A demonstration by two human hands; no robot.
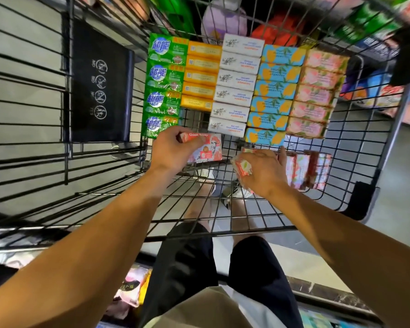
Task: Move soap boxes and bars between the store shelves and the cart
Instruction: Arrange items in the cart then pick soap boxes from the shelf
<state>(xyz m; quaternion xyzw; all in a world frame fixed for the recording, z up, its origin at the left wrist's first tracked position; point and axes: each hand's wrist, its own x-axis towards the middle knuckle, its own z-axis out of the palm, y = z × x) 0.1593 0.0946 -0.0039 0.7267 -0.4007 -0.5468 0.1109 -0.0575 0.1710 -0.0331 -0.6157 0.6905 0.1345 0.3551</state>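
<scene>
Two soap boxes, one per grip.

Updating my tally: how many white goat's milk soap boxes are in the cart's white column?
6 white boxes, stacked in one column between the yellow boxes and the blue-and-orange boxes, running from the cart's far end toward the hands. More may lie underneath, hidden.

In the wire cart, soap lies flat in five neat columns: green wrapped bars leftmost, then yellow boxes, white boxes, blue-and-orange boxes and pink floral boxes rightmost. Nearer the cart's handle side, a pink-and-white "Goat Soap" box is held tilted. To its right, a small pink wrapped bar is held beside upright pink boxes.
</scene>
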